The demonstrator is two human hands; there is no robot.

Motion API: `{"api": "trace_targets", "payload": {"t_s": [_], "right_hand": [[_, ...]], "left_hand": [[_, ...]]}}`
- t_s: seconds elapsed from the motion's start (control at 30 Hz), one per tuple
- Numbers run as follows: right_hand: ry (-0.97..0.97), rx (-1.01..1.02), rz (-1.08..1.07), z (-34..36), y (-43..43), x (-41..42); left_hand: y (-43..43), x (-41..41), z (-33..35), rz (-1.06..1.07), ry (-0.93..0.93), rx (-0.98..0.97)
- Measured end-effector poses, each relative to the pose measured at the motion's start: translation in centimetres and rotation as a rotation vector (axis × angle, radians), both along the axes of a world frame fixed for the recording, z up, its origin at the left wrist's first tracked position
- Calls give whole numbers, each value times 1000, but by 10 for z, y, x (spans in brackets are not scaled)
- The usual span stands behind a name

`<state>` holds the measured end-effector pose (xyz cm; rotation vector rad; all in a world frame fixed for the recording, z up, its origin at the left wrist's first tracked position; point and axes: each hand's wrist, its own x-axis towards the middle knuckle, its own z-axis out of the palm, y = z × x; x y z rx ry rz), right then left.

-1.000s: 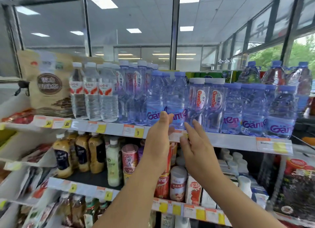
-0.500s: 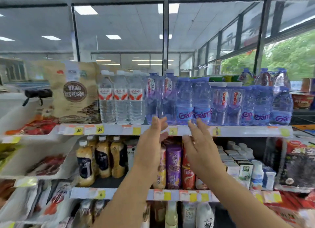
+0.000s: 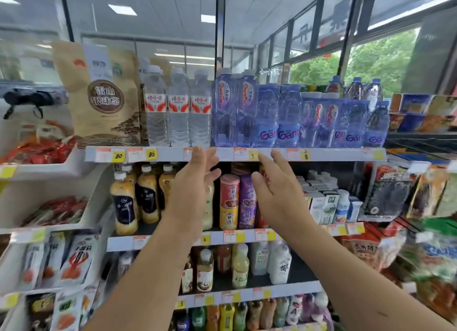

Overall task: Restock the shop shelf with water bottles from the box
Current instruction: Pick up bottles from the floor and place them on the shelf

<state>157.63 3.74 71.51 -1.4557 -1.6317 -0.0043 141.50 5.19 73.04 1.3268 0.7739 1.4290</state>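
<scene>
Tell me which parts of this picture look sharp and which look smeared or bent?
Head view: the water bottles and price tags mid-frame are fairly sharp; the packets at lower right smear with motion blur; the window frames lean from the wide lens; ceiling lights give even, soft light.

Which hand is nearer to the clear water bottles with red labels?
Left. The left hand is just below the clear bottles; the right hand is further right, below the purple bottles.
</scene>
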Motion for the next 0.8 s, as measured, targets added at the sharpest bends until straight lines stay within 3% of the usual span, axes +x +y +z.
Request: {"api": "trace_targets", "payload": {"t_s": [0.57,0.8], "right_hand": [[7,-388,132,-163,-33,-19],[31,-537,239,-228,-39,-27]], "left_hand": [[-56,-53,-206,283,171,-477],[-74,-52,-257,395,133,-611]]}}
